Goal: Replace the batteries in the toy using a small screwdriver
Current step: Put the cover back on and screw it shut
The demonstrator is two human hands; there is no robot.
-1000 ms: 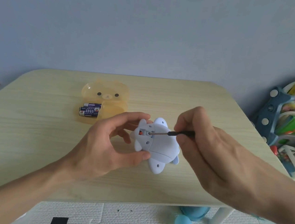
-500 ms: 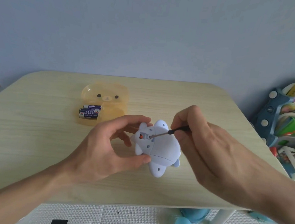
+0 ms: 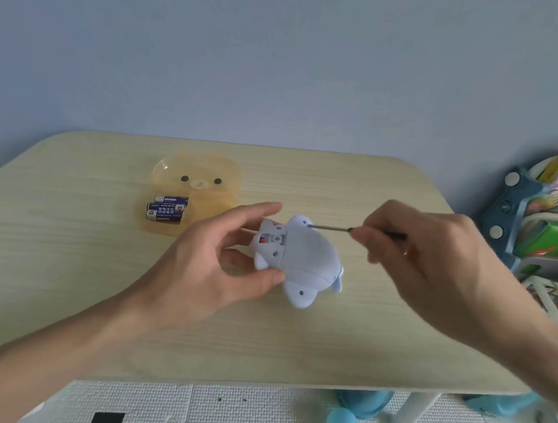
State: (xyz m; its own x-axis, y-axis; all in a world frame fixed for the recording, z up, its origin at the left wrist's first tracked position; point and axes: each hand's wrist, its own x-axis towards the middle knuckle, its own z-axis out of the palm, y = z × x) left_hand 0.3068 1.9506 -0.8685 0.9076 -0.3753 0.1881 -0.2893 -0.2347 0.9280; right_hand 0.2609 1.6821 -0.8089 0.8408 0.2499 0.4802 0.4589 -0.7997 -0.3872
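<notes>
Toy (image 3: 304, 254), pale blue and animal-shaped, held belly-up over the middle of the table (image 3: 64, 260); left hand (image 3: 212, 263) clamped on its head end, thumb pressed to the near edge, fingers curved round the far side; right hand (image 3: 434, 268) off to the right, pinched on the handle of the screwdriver (image 3: 333, 228); the two hands are well apart, joined only by the thin shaft, which lies level with its tip at the upper flipper, not in the square recess (image 3: 272, 239); that recess sits near the head end and shows a grey fitting and an orange spot; the right hand is blurred and the recess small, so whether the cover screw is out cannot be told. Spare batteries (image 3: 166, 211), three with dark labels, lie side by side in the open yellow bear-faced case (image 3: 199, 177) at the far left of the table, near the left hand but not touching it. Step in hand, by my reading: the screw work on the battery cover, with the tool lifted clear of the seat. Next move calls for one of two things; if the screw is in, bring the tip down square into its head while the left hand braces against the twist; if it is free, park the tool, lift the cover and tip the old cells out before reaching for the case; mind the loose screw on the bare wood.
</notes>
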